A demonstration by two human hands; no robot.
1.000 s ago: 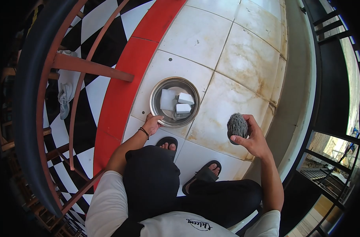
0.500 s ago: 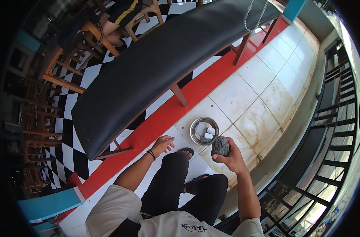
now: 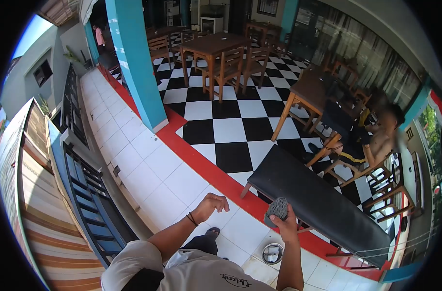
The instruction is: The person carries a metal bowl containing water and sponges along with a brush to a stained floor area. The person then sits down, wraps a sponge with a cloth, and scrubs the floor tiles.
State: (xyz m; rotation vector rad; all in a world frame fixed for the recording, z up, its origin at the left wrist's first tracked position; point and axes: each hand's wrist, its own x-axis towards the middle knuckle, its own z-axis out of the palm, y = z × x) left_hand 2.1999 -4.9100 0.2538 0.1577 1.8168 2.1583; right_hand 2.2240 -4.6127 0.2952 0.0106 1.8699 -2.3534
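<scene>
In my right hand point(image 3: 288, 224) is a grey scrubber point(image 3: 278, 208) with a rough, fibrous face, held up in front of the black bench. My fingers are wrapped round its side. My left hand point(image 3: 211, 206), with a dark band at the wrist, hovers over the white tiles and holds nothing; its fingers are loosely bent and slightly apart. Below my right wrist, a round metal bowl point(image 3: 265, 257) rests on the floor with several white blocks point(image 3: 272, 253) in it.
A black padded bench point(image 3: 323, 203) stands along the red floor strip point(image 3: 201, 167). Beyond it are wooden tables point(image 3: 216, 44) and chairs, and a seated person point(image 3: 376, 140) at right. A teal pillar point(image 3: 133, 63) rises ahead; a dark railing point(image 3: 92, 194) runs along the left.
My view has swung left and up, from the bowl and bench towards the tiled walkway and tables. The scrubber stays in my right hand; the bowl now sits lower in view, beneath that arm.
</scene>
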